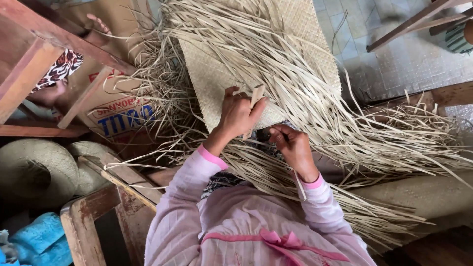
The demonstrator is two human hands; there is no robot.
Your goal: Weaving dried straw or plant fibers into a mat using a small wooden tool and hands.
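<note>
Woven straw mat point(295, 29), flat pale strips point(374, 143); left hand point(239, 114), right hand point(294, 148) fingers pinching strips.

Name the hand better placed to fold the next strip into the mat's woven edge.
Probably the left hand. It already pinches a flat strip right at the edge of the woven mat. The right hand sits lower, gripping loose strips away from that edge.
</note>
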